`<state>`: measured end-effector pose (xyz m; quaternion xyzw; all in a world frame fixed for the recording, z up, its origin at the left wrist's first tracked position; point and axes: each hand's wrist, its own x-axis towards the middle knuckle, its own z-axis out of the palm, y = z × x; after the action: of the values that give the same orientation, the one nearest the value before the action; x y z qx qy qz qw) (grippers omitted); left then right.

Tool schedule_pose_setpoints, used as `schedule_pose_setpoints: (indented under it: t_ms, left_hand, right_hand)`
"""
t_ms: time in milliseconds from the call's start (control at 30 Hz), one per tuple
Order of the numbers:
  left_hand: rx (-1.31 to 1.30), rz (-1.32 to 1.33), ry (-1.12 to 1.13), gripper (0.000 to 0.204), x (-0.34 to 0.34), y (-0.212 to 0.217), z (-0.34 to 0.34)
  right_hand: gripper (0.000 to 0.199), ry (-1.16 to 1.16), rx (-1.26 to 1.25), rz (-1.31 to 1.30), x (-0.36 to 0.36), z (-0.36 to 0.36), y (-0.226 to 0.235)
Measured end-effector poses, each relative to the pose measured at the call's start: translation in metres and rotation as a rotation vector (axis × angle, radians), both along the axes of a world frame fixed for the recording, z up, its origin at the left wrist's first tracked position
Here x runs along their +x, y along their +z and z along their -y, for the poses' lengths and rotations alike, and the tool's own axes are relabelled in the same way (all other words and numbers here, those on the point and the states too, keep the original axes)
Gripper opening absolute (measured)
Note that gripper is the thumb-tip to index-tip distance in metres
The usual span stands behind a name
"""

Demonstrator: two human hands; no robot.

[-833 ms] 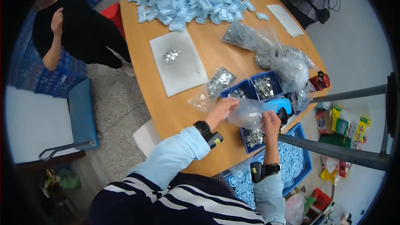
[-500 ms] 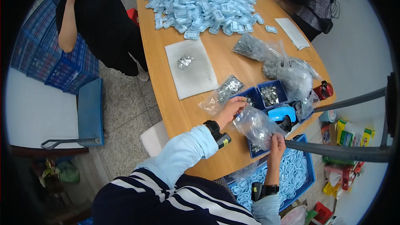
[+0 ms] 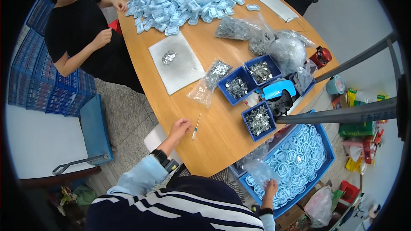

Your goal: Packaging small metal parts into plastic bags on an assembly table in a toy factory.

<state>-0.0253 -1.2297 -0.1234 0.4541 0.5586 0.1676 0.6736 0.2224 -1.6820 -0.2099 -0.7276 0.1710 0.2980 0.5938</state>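
Observation:
My left hand (image 3: pixel 181 127) is over the near left part of the table, its fingers curled together with nothing visible in them. Just right of it lies a thin screwdriver-like tool (image 3: pixel 195 129) with a pale handle. A crumpled clear plastic bag (image 3: pixel 259 170) hangs from my right hand (image 3: pixel 270 187), whose fingers are pinched on it. That bag is over a large blue crate (image 3: pixel 329 159) full of light blue plastic rings (image 3: pixel 298 158). Small metal pieces fill three small blue bins, a near one (image 3: pixel 258 120), a left one (image 3: pixel 236 87) and a back one (image 3: pixel 260 72).
A clear bag of metal pieces (image 3: pixel 217 73) lies beside a white pad (image 3: pixel 173 79). Fuller bags (image 3: pixel 287 53), a black game controller (image 3: pixel 281 104) and a red canister (image 3: pixel 322 55) are further right. Pale blue parts (image 3: pixel 180 2) are heaped at the back. A co-worker (image 3: pixel 81 30) stands at left.
My left hand has let go of the clear bag and moved left and down. My right hand has carried the bag off the bins, down over the crate. The co-worker's hands have come down.

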Motion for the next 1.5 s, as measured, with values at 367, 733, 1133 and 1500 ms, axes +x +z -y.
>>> schedule_pose_setpoints:
  t_ms: [367,733,1133,1500]
  left_hand:
    - [0.230,-0.099,-0.271,0.021,-0.028,0.004,-0.001]
    - [0.714,-0.411,-0.292,0.020,-0.062,-0.012,-0.050]
    - [0.419,-0.553,-0.229,0.026,-0.269,-0.075,-0.025]
    - [0.482,-0.550,-0.452,0.091,-0.354,-0.258,-0.055]
  right_hand:
    - [0.060,0.136,-0.436,0.189,0.038,-0.082,-0.098]
    - [0.016,1.043,0.084,1.054,-0.042,-0.196,0.076]
    - [0.043,1.684,0.432,1.291,-0.235,-0.432,0.081]
    - [0.061,1.694,-0.136,1.499,-0.292,-0.503,0.042]
